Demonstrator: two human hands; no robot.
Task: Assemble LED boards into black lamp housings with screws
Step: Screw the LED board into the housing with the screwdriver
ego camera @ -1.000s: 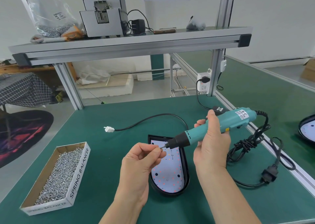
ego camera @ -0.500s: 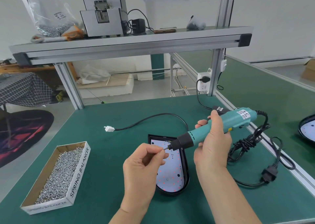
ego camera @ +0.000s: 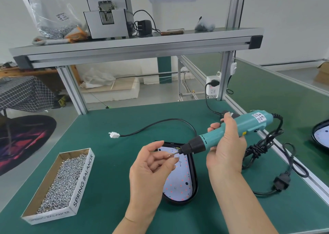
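At the bench's left edge, screw box (ego camera: pixel 58 185): open-topped, heaped with loose fasteners, parked within easy reach of the feeding hand.
Connector lead (ego camera: pixel 114 135): white plug lying out on the green mat (ego camera: pixel 110 171), its cable curving back to the lamp and clear of the work.
Left hand (ego camera: pixel 149 171): raised over the board, thumb lifted well away, fingers loosely curled and holding nothing. Its fingertips (ego camera: pixel 175 160) are just beside the screw (ego camera: pixel 170 155); I cannot tell whether they touch it.
Screw: looks seated on the driver's bit, point outward. My read is that it's loaded, so no pinch is needed.
LED board (ego camera: pixel 179 182): lying flat inside the black housing (ego camera: pixel 195 173), which rests on the mat right under both hands, ready for fastening.
Screwdriver (ego camera: pixel 231 132): tilted, nose down-left over the board's top end, not yet on a hole.
Right hand (ego camera: pixel 226 150): wrapped firmly round the teal barrel, mid-body, for steering.
Power cord (ego camera: pixel 258 150): bundled off to the right, out of the way.
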